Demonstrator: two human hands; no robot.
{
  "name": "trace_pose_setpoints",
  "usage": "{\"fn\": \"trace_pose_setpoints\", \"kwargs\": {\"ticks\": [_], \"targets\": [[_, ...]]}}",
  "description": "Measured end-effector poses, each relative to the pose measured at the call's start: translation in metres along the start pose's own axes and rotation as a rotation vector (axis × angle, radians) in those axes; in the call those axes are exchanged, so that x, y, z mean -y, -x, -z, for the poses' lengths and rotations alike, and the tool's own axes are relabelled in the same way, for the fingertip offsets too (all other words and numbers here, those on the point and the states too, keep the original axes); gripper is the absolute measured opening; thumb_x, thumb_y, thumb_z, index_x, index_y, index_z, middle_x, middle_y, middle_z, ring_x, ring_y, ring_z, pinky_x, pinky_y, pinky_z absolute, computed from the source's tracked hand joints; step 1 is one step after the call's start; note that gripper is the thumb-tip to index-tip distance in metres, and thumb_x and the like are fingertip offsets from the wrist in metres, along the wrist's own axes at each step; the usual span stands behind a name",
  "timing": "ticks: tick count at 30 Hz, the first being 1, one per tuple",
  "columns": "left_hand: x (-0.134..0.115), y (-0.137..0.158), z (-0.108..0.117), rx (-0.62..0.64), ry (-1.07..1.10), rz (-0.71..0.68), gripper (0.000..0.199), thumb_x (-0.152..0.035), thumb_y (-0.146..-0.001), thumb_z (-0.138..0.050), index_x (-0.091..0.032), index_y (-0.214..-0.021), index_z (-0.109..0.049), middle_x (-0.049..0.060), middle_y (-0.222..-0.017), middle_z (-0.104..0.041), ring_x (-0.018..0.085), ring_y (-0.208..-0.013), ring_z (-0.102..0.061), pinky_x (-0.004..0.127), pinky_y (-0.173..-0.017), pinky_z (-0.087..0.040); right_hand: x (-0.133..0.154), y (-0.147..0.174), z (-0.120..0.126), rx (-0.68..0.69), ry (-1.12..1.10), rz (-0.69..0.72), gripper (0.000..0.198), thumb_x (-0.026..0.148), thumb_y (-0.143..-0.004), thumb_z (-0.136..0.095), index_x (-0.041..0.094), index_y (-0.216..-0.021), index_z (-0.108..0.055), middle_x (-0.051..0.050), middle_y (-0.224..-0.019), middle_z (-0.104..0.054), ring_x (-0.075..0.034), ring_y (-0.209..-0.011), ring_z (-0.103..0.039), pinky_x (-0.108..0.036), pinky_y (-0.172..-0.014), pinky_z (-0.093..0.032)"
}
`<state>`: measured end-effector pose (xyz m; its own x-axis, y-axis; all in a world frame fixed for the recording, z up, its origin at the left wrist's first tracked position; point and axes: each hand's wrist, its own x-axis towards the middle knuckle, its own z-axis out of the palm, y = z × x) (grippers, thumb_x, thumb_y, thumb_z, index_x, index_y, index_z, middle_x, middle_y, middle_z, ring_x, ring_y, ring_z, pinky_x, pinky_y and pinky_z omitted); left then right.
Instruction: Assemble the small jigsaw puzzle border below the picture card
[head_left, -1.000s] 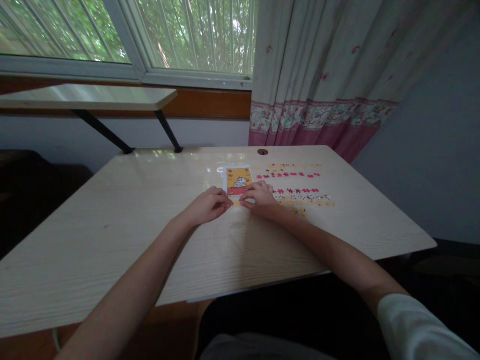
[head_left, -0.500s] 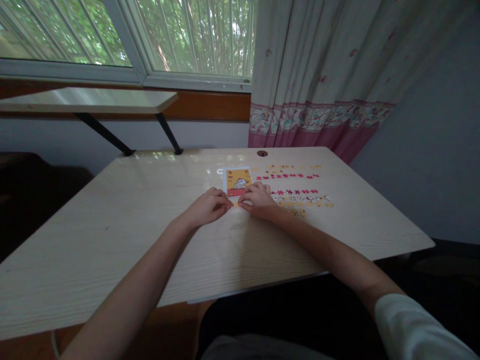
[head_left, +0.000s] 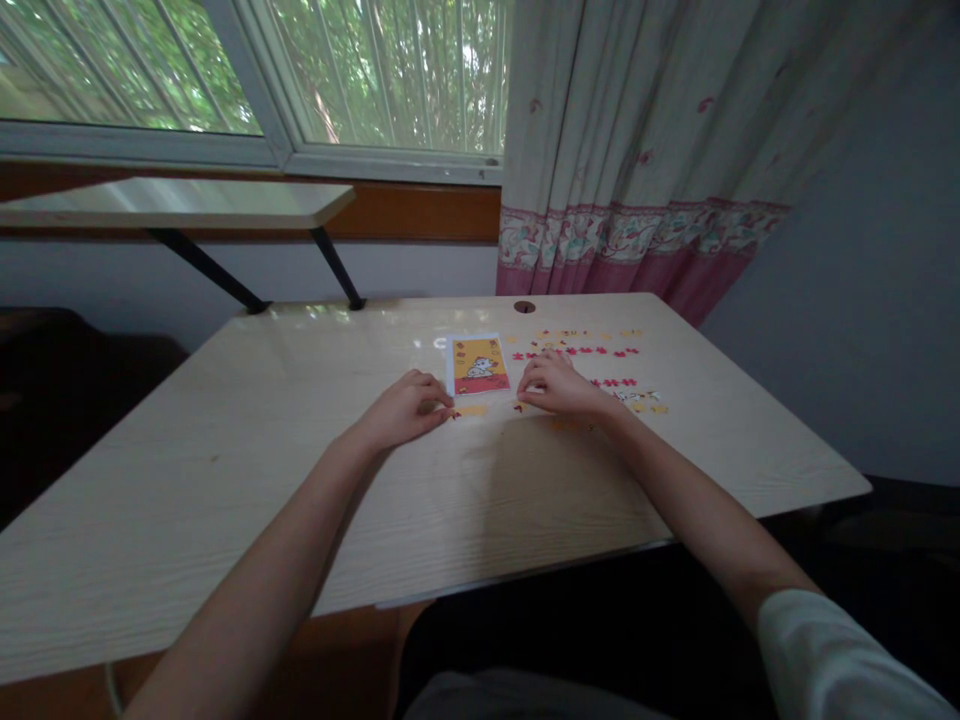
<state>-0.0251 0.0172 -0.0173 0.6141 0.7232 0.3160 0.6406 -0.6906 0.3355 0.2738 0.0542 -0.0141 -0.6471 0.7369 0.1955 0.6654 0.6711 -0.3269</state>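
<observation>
My left hand (head_left: 409,410) rests on the desk, thumb and fingertips brought together at the left end of a short yellow strip of jigsaw puzzle pieces (head_left: 472,411). To its right, my right hand (head_left: 559,385) pinches at a small yellow jigsaw puzzle piece with a dark red mark (head_left: 519,407), apart from the strip. Just beyond the strip lies a picture card (head_left: 481,366) with a white cartoon animal on yellow and red. Part of the loose pieces is hidden under my right hand and forearm.
Rows of loose red puzzle pieces (head_left: 619,383) and yellow pieces (head_left: 656,409) lie on the right of the wooden desk (head_left: 262,480). A raised shelf (head_left: 225,203) stands at the back left. A round cable hole (head_left: 524,307) and a curtain (head_left: 600,200) are at the back.
My right hand has moved right, away from the strip and toward the loose pieces. My left hand has shifted slightly left, so more of the yellow strip and the card shows.
</observation>
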Motion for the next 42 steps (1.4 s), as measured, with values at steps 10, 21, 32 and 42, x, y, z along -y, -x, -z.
{"fn": "trace_pose_setpoints", "kwargs": {"ticks": [10, 21, 32, 42], "targets": [[0.004, 0.000, -0.005, 0.023, 0.002, -0.015, 0.020, -0.031, -0.085, -0.054, -0.020, -0.086, -0.071, 0.007, -0.084, -0.066, 0.020, -0.084, -0.056, 0.035, -0.079, -0.044, 0.007, 0.000, 0.001, 0.077, -0.036, 0.006, 0.021, 0.041, -0.079, -0.067, 0.022, -0.084, -0.072, -0.004, -0.090, -0.066, -0.021, -0.099, -0.049, -0.036, -0.092, -0.027], [0.001, -0.003, -0.001, 0.024, 0.010, -0.029, 0.020, -0.033, -0.084, -0.055, -0.020, -0.084, -0.071, 0.006, -0.081, -0.068, 0.019, -0.081, -0.059, 0.034, -0.077, -0.044, 0.015, -0.002, -0.002, 0.081, -0.027, 0.001, 0.019, 0.037, -0.081, -0.066, 0.020, -0.084, -0.071, -0.005, -0.089, -0.066, -0.020, -0.097, -0.047, -0.035, -0.089, -0.027], [0.006, 0.000, -0.001, 0.020, -0.008, -0.018, 0.021, -0.030, -0.084, -0.053, -0.020, -0.084, -0.071, 0.006, -0.083, -0.068, 0.020, -0.082, -0.059, 0.035, -0.079, -0.045, 0.014, 0.000, -0.002, 0.073, -0.048, 0.006, 0.016, 0.034, -0.081, -0.065, 0.020, -0.084, -0.071, -0.004, -0.089, -0.067, -0.020, -0.099, -0.048, -0.035, -0.091, -0.028], [0.006, 0.000, -0.001, 0.009, -0.018, -0.011, 0.020, -0.027, -0.085, -0.052, -0.020, -0.082, -0.070, 0.006, -0.083, -0.068, 0.020, -0.083, -0.058, 0.035, -0.079, -0.045, -0.013, -0.031, 0.017, -0.005, -0.047, -0.122, 0.018, 0.022, -0.083, -0.055, 0.016, -0.086, -0.071, -0.005, -0.082, -0.069, -0.014, -0.076, -0.058, -0.026, -0.077, -0.040]]}}
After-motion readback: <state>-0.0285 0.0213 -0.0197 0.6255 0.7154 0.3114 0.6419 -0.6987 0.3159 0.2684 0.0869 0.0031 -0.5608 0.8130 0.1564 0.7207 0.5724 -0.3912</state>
